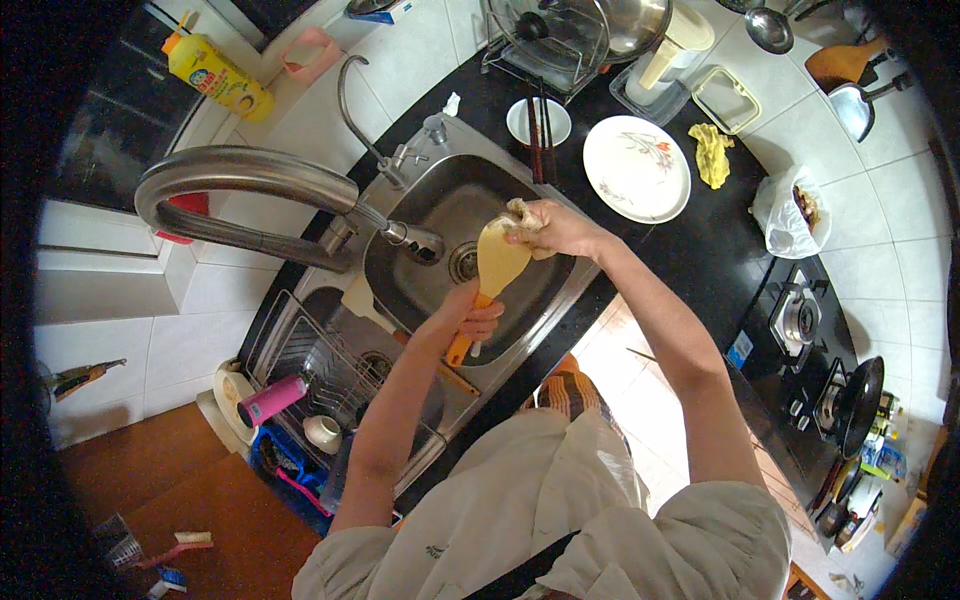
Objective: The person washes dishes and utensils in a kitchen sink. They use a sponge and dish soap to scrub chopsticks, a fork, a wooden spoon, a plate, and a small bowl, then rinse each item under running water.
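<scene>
My left hand [474, 313] grips the orange handle of a yellow rice paddle [501, 259], its blade tilted up over the steel sink basin [420, 187]. A crumpled beige cloth [525, 225] is pinched in my right hand [556, 229] against the edge of the blade. Below the faucet head [416, 244] the drain [465, 264] is visible. A spatula with a pale blade [360, 298] lies across the divider left of the basin, its handle partly hidden behind my left forearm.
Right of the sink stand a white floral plate [636, 169], a bowl [525, 121] with chopsticks [541, 142] across it, and a yellow cloth [711, 156]. A wire dish rack [315, 352] with a pink bottle [274, 400] is at left. A gas stove [799, 319] and lined bin [780, 217] stand far right.
</scene>
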